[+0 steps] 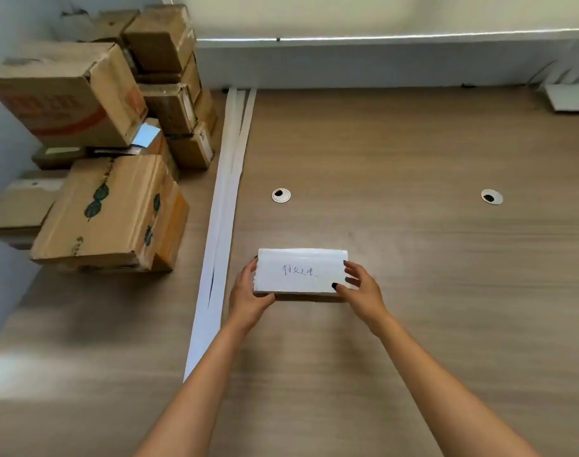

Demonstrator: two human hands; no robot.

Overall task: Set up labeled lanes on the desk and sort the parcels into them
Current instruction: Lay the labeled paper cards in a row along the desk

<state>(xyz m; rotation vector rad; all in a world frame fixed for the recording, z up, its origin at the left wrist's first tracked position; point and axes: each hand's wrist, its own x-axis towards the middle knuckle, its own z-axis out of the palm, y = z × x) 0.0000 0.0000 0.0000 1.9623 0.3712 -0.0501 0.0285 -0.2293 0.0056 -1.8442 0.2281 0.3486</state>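
A white folded label card (299,270) with handwritten characters sits on the wooden desk (413,258) in front of me. My left hand (248,291) grips its left end, thumb under the lower edge. My right hand (357,288) pinches its right end with thumb and fingers. Long white strips (223,219) run from the desk's back toward me, just left of the card. A pile of several brown cardboard parcels (109,209) fills the desk's left side beyond the strips.
Two round cable grommets (281,195) (491,196) sit mid-desk behind the card. A white partition (380,61) closes the back edge. A white object (570,97) lies at the far right corner. Bare desk stretches to the right of my hands.
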